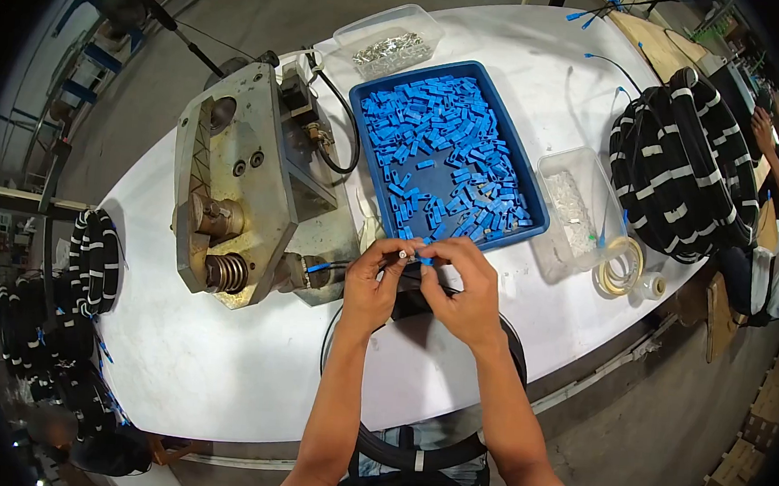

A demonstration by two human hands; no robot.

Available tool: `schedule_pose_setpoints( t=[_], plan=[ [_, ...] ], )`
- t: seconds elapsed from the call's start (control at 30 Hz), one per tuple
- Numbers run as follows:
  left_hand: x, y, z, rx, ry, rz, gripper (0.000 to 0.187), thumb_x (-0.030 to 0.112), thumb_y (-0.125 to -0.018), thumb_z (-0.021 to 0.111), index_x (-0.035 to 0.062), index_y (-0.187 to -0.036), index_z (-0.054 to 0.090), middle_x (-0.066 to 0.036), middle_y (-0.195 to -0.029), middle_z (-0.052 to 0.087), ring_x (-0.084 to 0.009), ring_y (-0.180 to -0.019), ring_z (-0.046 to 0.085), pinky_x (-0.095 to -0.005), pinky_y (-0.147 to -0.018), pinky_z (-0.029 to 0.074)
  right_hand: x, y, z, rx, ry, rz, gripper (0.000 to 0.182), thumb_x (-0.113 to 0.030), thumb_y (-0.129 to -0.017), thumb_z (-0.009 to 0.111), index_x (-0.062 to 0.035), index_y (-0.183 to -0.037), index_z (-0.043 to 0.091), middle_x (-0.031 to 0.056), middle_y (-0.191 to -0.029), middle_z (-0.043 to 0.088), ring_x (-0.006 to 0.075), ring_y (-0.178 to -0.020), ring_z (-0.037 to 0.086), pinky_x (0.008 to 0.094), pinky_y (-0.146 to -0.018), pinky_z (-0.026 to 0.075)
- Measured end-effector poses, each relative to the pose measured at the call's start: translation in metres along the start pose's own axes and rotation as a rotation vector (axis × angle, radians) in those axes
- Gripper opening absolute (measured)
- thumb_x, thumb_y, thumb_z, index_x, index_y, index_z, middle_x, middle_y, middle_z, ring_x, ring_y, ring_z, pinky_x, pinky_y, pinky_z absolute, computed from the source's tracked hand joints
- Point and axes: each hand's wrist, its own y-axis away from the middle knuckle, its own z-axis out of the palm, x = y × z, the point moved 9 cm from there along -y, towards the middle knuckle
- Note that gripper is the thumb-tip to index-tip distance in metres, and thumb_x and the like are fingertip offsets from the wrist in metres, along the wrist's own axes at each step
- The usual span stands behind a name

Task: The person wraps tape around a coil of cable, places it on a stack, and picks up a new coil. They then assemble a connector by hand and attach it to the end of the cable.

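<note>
Blue connector (pixel 425 260), small, light and likely slippery, sits pinched with a thin cable end (pixel 401 256) between your left hand (pixel 370 282) and right hand (pixel 463 293), fingers clamped, above the desk (pixel 218 366) beside the blue tray (pixel 536 219)

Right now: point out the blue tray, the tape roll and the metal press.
blue tray (pixel 360 105), head view, bare left rim.
tape roll (pixel 622 265), head view, on the ring's band.
metal press (pixel 236 106), head view, flat top plate.

The left hand (pixel 370 282) and right hand (pixel 466 289) pinch a thin black cable end (pixel 404 256) with a small blue plastic connector (pixel 425 260); a blue plastic tray (pixel 359 119) of such connectors lies just beyond; a grey metal press (pixel 231 178) stands left.
</note>
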Motion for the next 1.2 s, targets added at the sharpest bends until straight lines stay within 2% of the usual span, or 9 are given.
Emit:
schedule_pose_setpoints(
  t=[0.07,0.2,0.37,0.53,0.63,0.9,1.2],
  plan=[
    [0.000,0.001,0.000,-0.020,0.006,0.012,0.017,-0.007,-0.095,0.052,0.0012,-0.107,0.061,-0.012,-0.112,0.070,-0.0188,-0.107,0.065,-0.0309,-0.093,0.051,-0.002,0.001,0.004,0.011,-0.006,-0.028,0.025,0.006,-0.076,0.066,-0.0007,-0.101,0.066,0.0132,-0.096,0.062,0.0262,-0.083,0.064,0.0329,-0.073,0.053],
    [0.002,0.001,-0.001,-0.001,0.052,0.006,0.020,-0.010,-0.094,0.050,0.0010,-0.107,0.061,-0.012,-0.114,0.069,-0.0192,-0.107,0.065,-0.0308,-0.093,0.051,-0.004,0.002,0.007,0.021,-0.015,-0.086,0.026,0.004,-0.077,0.069,-0.0022,-0.102,0.068,0.0114,-0.096,0.062,0.0251,-0.084,0.064,0.0331,-0.075,0.052],
    [0.004,0.001,-0.005,0.015,-0.045,0.060,0.024,-0.014,-0.093,0.045,0.0015,-0.103,0.060,-0.011,-0.115,0.069,-0.0184,-0.108,0.065,-0.0307,-0.094,0.050,-0.006,0.003,0.011,0.051,-0.037,-0.126,0.029,0.000,-0.078,0.073,-0.0016,-0.107,0.068,0.0109,-0.097,0.063,0.0238,-0.086,0.064,0.0326,-0.078,0.051],
    [0.001,0.001,-0.004,0.004,0.021,0.012,0.021,-0.013,-0.093,0.046,0.0016,-0.101,0.058,-0.011,-0.114,0.069,-0.0173,-0.107,0.064,-0.0304,-0.094,0.050,0.007,0.010,0.010,0.120,-0.075,-0.022,0.050,0.000,-0.080,0.074,-0.0021,-0.127,0.056,0.0119,-0.099,0.068,0.0219,-0.088,0.065,0.0323,-0.079,0.052],
    [0.008,0.000,-0.001,-0.003,0.030,0.012,0.020,-0.013,-0.093,0.046,0.0016,-0.101,0.057,-0.011,-0.114,0.069,-0.0170,-0.108,0.064,-0.0302,-0.094,0.050,0.007,0.012,0.007,0.167,-0.102,-0.054,0.056,0.001,-0.080,0.074,-0.0038,-0.131,0.052,0.0117,-0.098,0.069,0.0211,-0.088,0.067,0.0328,-0.081,0.052],
    [0.005,-0.001,0.000,-0.010,0.074,0.000,0.018,-0.012,-0.094,0.047,0.0011,-0.101,0.057,-0.013,-0.113,0.069,-0.0184,-0.108,0.065,-0.0308,-0.094,0.051,0.001,0.014,0.004,0.212,-0.079,-0.143,0.058,0.002,-0.079,0.075,-0.0016,-0.131,0.049,0.0127,-0.095,0.071,0.0228,-0.089,0.070,0.0342,-0.085,0.052],
    [0.005,0.000,-0.003,-0.007,-0.043,0.040,0.017,-0.011,-0.094,0.048,0.0005,-0.101,0.058,-0.013,-0.108,0.070,-0.0203,-0.105,0.066,-0.0309,-0.091,0.051,-0.004,0.013,0.004,0.225,-0.081,-0.201,0.059,0.004,-0.077,0.073,-0.0013,-0.131,0.048,0.0144,-0.096,0.072,0.0240,-0.090,0.071,0.0341,-0.084,0.053]
  ],
)
